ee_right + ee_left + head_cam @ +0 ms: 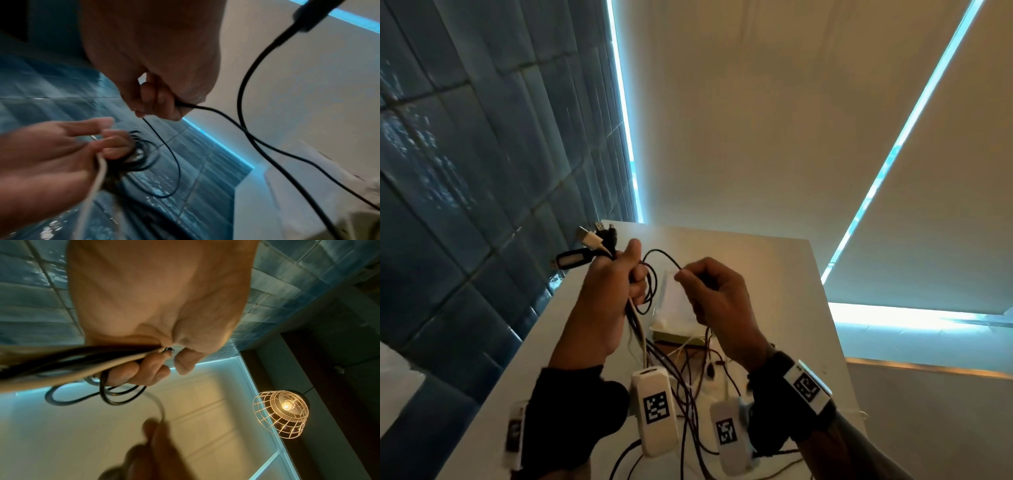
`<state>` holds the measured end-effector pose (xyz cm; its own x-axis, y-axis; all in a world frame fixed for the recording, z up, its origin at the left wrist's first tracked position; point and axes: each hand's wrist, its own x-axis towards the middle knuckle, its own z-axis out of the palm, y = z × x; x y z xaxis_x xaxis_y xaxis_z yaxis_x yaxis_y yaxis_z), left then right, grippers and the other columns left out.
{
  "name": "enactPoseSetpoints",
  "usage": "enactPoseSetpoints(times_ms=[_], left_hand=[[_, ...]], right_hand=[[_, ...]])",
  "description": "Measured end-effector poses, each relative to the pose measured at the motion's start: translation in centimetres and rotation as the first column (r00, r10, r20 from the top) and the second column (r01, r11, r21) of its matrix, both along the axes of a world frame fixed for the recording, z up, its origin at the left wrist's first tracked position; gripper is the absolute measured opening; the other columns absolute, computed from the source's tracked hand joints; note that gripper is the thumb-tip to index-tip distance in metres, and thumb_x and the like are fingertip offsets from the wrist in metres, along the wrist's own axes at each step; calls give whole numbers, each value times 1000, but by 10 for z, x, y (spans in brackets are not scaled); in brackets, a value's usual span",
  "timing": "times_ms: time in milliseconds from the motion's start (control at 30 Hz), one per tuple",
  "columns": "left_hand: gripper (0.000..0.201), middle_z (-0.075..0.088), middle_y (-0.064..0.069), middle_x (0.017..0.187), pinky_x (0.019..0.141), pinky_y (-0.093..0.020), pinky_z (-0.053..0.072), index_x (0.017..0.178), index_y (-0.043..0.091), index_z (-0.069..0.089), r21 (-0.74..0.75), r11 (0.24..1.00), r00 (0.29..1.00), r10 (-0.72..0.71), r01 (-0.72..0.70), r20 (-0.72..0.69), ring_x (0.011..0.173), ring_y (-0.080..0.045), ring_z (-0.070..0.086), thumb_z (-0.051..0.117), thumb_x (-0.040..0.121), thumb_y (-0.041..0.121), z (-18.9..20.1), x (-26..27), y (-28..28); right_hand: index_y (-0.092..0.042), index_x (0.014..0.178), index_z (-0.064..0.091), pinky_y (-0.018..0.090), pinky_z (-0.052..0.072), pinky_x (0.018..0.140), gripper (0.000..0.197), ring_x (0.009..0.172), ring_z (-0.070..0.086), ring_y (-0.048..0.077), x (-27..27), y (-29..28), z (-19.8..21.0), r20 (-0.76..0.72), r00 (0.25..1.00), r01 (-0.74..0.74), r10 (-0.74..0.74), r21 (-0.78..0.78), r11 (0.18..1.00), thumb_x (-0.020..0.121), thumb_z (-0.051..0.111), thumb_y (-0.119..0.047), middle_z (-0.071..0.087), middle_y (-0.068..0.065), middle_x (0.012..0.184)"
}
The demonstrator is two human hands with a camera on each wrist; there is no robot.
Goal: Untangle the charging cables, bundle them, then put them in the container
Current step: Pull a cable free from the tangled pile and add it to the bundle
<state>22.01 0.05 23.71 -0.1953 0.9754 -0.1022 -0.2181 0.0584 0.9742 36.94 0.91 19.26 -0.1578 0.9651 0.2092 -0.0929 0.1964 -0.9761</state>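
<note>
Above the white table [774,274], the left hand [609,291] is clenched round a bunch of cables [640,329], its thumb up and the plugs [592,240] fanning out past the top of the fist. Below the fist the bunch hangs to the table, where dark and pale strands lie crossed over one another near the wrists. From the fist a thin black cable [661,255] arcs over to the right hand [715,301], which pinches it between thumb and fingertips; the right wrist view shows that same strand running from the pinch into a small coil at the left hand's fingers [115,146]. Behind the hands, on the table, sits a pale, low container [674,308], partly hidden; I cannot tell what lies in it.

My reading is that bundling is in hand: the black cable is being looped into the left fist, while much of its length trails loose, so untangling is not wholly done either. The next move calls for feeding another loop into the fist, keeping the left grip firm so the gathered coil does not spring open, and easing the trailing strand free of the pile rather than tugging it
</note>
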Motion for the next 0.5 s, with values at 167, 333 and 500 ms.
enactPoseSetpoints(times_ms=[167,333,500], left_hand=[[28,48,1,59,56,-27,37,72,14,46,42,999,995,-20,16,100,56,-12,44,47,99,23,3,8,-4],[32,34,11,51,47,-19,32,70,22,35,134,989,950,14,-59,313,45,-4,33,38,100,12,5,-5,0],[35,31,12,49,43,-18,29,67,24,35,195,978,932,2,-78,362,43,-3,27,38,98,9,14,-13,-4]], right_hand=[[-7,86,66,13,41,57,7,57,51,0,-15,-17,0,103,982,-174,158,169,970,91,62,-5,58,-13,67],[-14,85,67,23,48,65,9,67,58,10,-12,-22,-38,100,984,-158,148,101,982,92,62,-12,64,-3,75],[-4,81,63,15,50,64,17,66,64,1,11,-13,-68,88,985,-135,146,-113,984,95,54,-5,65,-9,67]])
